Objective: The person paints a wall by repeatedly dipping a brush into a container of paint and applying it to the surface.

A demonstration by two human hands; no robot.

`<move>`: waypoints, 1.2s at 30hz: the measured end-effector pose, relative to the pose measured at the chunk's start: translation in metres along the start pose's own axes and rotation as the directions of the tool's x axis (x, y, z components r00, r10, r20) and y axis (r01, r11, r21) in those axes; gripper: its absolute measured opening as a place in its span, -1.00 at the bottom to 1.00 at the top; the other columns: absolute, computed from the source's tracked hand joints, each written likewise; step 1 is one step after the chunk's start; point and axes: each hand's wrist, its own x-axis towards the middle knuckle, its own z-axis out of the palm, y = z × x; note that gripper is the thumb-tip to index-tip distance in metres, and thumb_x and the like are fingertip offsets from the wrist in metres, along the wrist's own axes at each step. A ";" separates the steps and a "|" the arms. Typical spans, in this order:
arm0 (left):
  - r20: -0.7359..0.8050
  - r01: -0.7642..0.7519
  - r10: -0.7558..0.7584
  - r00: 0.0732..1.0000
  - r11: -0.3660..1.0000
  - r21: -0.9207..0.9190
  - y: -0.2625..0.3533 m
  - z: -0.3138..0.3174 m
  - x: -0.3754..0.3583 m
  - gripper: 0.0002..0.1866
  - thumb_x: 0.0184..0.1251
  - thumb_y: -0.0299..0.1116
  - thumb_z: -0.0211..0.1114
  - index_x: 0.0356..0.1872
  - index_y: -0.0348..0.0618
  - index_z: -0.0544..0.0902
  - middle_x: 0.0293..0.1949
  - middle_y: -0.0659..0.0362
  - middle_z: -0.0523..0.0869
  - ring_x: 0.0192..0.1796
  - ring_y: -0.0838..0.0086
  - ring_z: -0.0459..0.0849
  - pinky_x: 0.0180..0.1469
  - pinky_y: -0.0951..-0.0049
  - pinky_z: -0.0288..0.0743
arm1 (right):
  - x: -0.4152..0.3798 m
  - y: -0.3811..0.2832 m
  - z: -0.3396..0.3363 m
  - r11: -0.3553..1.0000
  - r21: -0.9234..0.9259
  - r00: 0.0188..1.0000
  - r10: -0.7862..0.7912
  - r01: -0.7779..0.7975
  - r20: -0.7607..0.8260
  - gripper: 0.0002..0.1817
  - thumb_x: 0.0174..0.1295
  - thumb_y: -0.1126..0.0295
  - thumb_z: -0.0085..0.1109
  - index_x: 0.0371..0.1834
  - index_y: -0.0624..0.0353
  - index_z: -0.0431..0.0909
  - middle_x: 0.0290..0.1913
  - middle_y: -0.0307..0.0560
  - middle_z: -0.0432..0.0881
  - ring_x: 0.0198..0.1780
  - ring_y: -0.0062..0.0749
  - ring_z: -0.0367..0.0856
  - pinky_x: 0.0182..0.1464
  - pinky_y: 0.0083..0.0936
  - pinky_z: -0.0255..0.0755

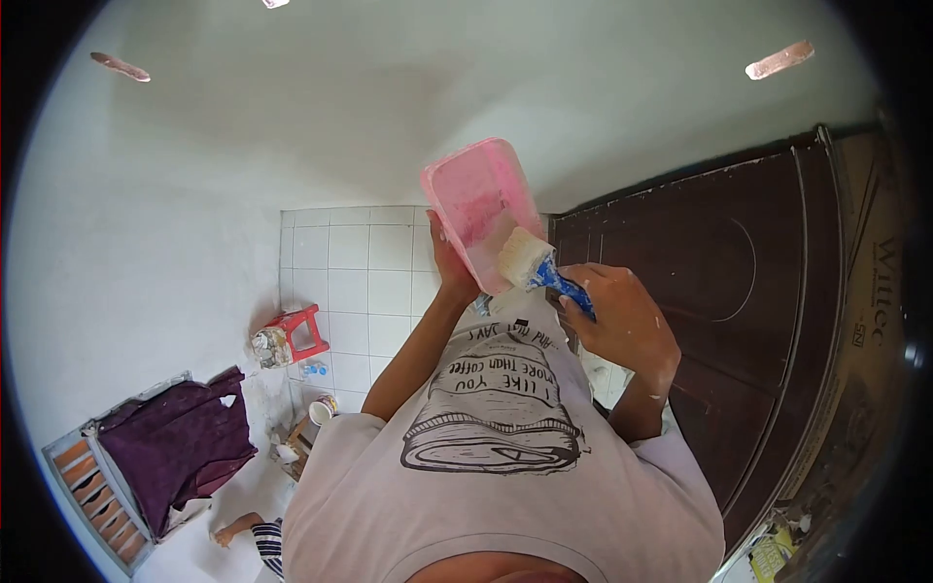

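Note:
A pink plastic tub (465,185), smeared with whitish paint inside, is tilted up in front of my chest. My left hand (451,264) is closed on its left side from below, with part of the fingers hidden behind it. In my right hand (622,316) is a wide paintbrush (528,258) with a blue, paint-spotted handle. Its pale, paint-loaded bristles overlap the near right corner of the tub. White flecks mark the right hand and wrist.
Ahead rises a pale wall (360,117); a dark brown door (700,262) stands at right. On the white tiled floor (348,248) are a red stool (313,332) and a white pot (323,409). Purple cloth (175,447) hangs lower left, near another person's hand (231,531).

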 end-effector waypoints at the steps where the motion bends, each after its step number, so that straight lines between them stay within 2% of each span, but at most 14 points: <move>1: -0.006 -0.007 0.007 1.000 1.000 -0.011 -0.003 0.001 -0.001 -0.07 0.48 0.46 -0.22 0.54 -0.14 0.19 0.41 -0.04 0.43 0.43 0.09 0.44 0.45 0.01 0.36 | 0.001 0.002 0.002 1.000 -0.023 0.999 0.019 -0.018 0.036 -0.75 0.20 0.46 0.20 -0.09 0.35 0.65 -0.26 0.22 0.70 -0.17 0.15 0.68 -0.06 -0.08 0.55; 6: 0.023 0.020 -0.019 1.000 0.999 -0.048 -0.014 -0.008 -0.003 -0.08 0.45 0.49 -0.22 0.54 -0.06 0.18 0.43 0.00 0.38 0.42 0.05 0.44 0.39 -0.03 0.43 | 0.010 0.019 0.034 0.998 -0.048 0.998 -0.047 0.049 0.046 -0.75 0.20 0.45 0.17 -0.12 0.38 0.63 -0.30 0.24 0.68 -0.18 0.19 0.66 -0.06 -0.03 0.53; 8: -0.004 0.033 -0.033 0.999 0.999 0.005 -0.017 -0.016 0.000 -0.05 0.42 0.51 -0.20 0.55 -0.06 0.17 0.43 -0.01 0.38 0.41 0.03 0.44 0.39 -0.04 0.43 | 0.013 0.022 0.045 0.992 -0.075 0.992 -0.107 0.102 -0.069 -0.77 0.19 0.44 0.18 -0.17 0.40 0.61 -0.34 0.26 0.66 -0.19 0.23 0.66 -0.08 0.00 0.52; 15: -0.025 -0.034 0.035 0.999 0.998 0.054 -0.011 -0.004 -0.005 -0.03 0.40 0.53 -0.20 0.55 -0.05 0.15 0.42 -0.05 0.38 0.41 0.00 0.45 0.40 -0.08 0.42 | 0.014 0.011 0.033 1.000 -0.019 1.000 -0.013 0.014 0.010 -0.80 0.20 0.43 0.17 -0.24 0.39 0.59 -0.34 0.29 0.66 -0.22 0.25 0.65 -0.08 0.04 0.53; 20: 0.002 -0.009 0.009 1.000 1.000 0.018 -0.011 -0.012 -0.004 -0.04 0.40 0.52 -0.19 0.57 -0.04 0.14 0.44 -0.05 0.36 0.43 -0.02 0.41 0.41 -0.09 0.40 | 0.013 0.022 0.038 0.999 0.028 1.000 -0.027 0.027 0.007 -0.69 0.22 0.43 0.21 -0.03 0.39 0.65 -0.21 0.26 0.72 -0.16 0.26 0.67 -0.05 -0.10 0.55; 21: -0.006 -0.031 0.031 1.000 0.999 -0.007 -0.009 -0.013 -0.006 -0.06 0.48 0.46 -0.20 0.55 -0.17 0.18 0.44 -0.04 0.39 0.42 0.06 0.44 0.42 0.04 0.39 | 0.012 0.024 0.038 0.999 0.026 0.999 -0.035 0.035 0.009 -0.69 0.22 0.43 0.21 -0.03 0.39 0.65 -0.21 0.26 0.72 -0.16 0.26 0.67 -0.05 -0.10 0.55; 24: -0.047 -0.062 0.061 0.997 0.998 -0.008 -0.005 -0.009 -0.009 -0.09 0.49 0.44 -0.20 0.55 -0.13 0.19 0.45 -0.01 0.39 0.43 0.08 0.44 0.43 0.05 0.38 | 0.011 0.034 0.031 0.973 0.188 0.990 -0.126 0.137 -0.068 -0.70 0.29 0.40 0.19 -0.03 0.41 0.64 -0.24 0.27 0.71 -0.20 0.22 0.67 -0.07 -0.07 0.55; 26: -0.056 -0.080 0.082 0.995 0.996 0.029 -0.002 -0.008 -0.010 -0.10 0.49 0.44 -0.20 0.55 -0.11 0.19 0.45 0.00 0.39 0.43 0.10 0.43 0.44 0.05 0.37 | 0.012 0.031 0.018 0.956 0.292 0.997 -0.046 0.026 0.062 -0.71 0.34 0.41 0.18 0.00 0.40 0.64 -0.32 0.23 0.71 -0.32 0.12 0.67 -0.20 -0.18 0.55; 27: -0.064 -0.094 0.098 0.993 0.993 0.065 0.000 -0.008 -0.009 -0.10 0.49 0.44 -0.19 0.55 -0.09 0.20 0.45 0.01 0.40 0.44 0.11 0.43 0.45 0.06 0.36 | 0.012 0.036 0.019 0.956 0.291 0.997 -0.053 0.033 0.062 -0.71 0.34 0.41 0.18 0.00 0.40 0.64 -0.32 0.23 0.71 -0.32 0.12 0.67 -0.20 -0.18 0.55; 29: -0.034 -0.095 0.097 0.995 0.994 0.059 0.003 -0.014 -0.006 -0.11 0.49 0.43 -0.18 0.54 -0.09 0.21 0.44 0.02 0.41 0.44 0.12 0.43 0.45 0.06 0.35 | 0.011 0.051 0.030 0.949 0.306 0.996 -0.084 0.078 0.006 -0.76 0.39 0.46 0.12 0.00 0.36 0.65 -0.46 0.07 0.67 -0.53 -0.25 0.62 -0.41 -0.39 0.47; 30: -0.011 -0.085 0.086 0.996 0.995 0.054 0.006 -0.015 -0.006 -0.12 0.49 0.43 -0.16 0.54 -0.09 0.22 0.44 0.02 0.42 0.44 0.14 0.43 0.45 0.07 0.35 | 0.010 0.056 0.036 0.948 0.307 0.996 -0.091 0.084 0.008 -0.76 0.39 0.46 0.12 0.00 0.36 0.65 -0.46 0.07 0.67 -0.53 -0.25 0.62 -0.41 -0.39 0.47; 32: -0.070 -0.078 0.082 0.994 0.995 0.055 0.011 -0.014 -0.005 -0.13 0.50 0.42 -0.15 0.54 -0.10 0.23 0.43 0.03 0.42 0.43 0.14 0.44 0.45 0.07 0.35 | 0.006 0.062 0.049 0.801 0.590 0.995 0.064 -0.099 0.080 -0.77 0.47 0.46 0.05 -0.02 0.35 0.66 -0.56 -0.15 0.58 -0.62 -0.60 0.48 -0.57 -0.57 0.32; 34: -0.133 -0.071 0.077 0.988 0.996 0.049 0.015 -0.016 -0.009 -0.14 0.51 0.40 -0.14 0.53 -0.10 0.24 0.43 0.03 0.43 0.43 0.15 0.44 0.45 0.08 0.35 | 0.000 0.064 0.066 0.699 0.704 0.992 0.105 -0.128 0.076 -0.75 0.50 0.43 0.02 -0.02 0.35 0.67 -0.58 -0.20 0.55 -0.64 -0.66 0.43 -0.60 -0.60 0.27; 36: -0.039 -0.117 0.116 0.992 0.993 -0.010 0.020 -0.018 -0.010 -0.15 0.51 0.38 -0.12 0.53 -0.11 0.25 0.44 0.04 0.43 0.43 0.15 0.44 0.46 0.09 0.33 | 0.000 0.061 0.073 0.590 0.795 0.988 0.133 -0.140 0.075 -0.72 0.54 0.40 -0.01 -0.02 0.36 0.67 -0.60 -0.25 0.51 -0.66 -0.71 0.38 -0.63 -0.63 0.21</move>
